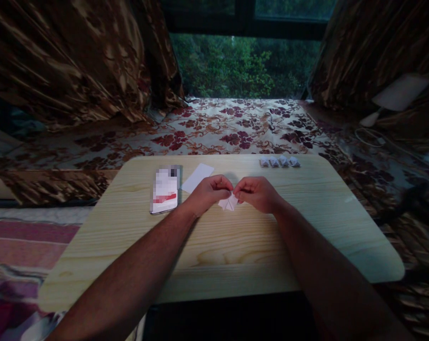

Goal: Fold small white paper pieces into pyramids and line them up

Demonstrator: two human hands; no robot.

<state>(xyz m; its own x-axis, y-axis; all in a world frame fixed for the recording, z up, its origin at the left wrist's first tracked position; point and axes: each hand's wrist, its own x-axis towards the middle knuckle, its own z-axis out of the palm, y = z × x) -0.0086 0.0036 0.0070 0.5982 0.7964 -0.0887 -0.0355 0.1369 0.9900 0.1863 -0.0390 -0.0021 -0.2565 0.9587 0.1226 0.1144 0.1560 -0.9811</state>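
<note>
Between both hands is a small folded piece of white paper with crease lines on its face. My left hand pinches its upper left part between thumb and fingers. On the other side, my right hand pinches the upper right part. The fingertips nearly meet and hide the paper's top edge. Just beyond my left hand, a flat white sheet of paper lies on the wooden table. Several small folded paper pieces stand in a row near the table's far right edge.
A phone, partly blurred, lies left of the white sheet. Behind the table is a ledge with a floral cloth, below a window between brown curtains. A white lamp stands at the right, its cable beside it.
</note>
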